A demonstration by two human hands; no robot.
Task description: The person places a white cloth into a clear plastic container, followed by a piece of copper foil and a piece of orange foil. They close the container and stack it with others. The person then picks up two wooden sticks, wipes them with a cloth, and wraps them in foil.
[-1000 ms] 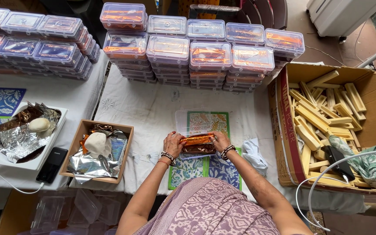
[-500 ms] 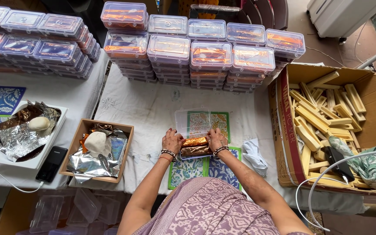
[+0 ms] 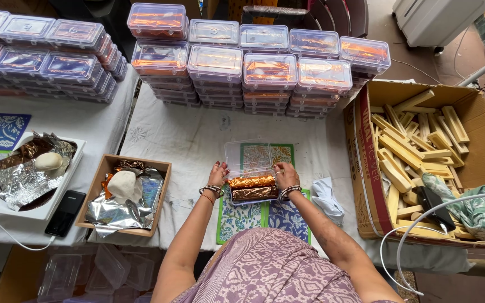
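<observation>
Hands point(image 3: 218, 175) withdrawn to box point(image 3: 252, 188) sides.

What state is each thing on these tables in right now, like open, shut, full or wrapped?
Clear box: open, lid up, two foil-wrapped bars inside.
Left hand: at the box's left edge.
Right hand: at its right edge.
Stacked boxes: shut, filled.
Cardboard carton: open, holding wooden blocks.
Wooden tray: holds a white lump on loose foil.
Phone: screen dark.
</observation>
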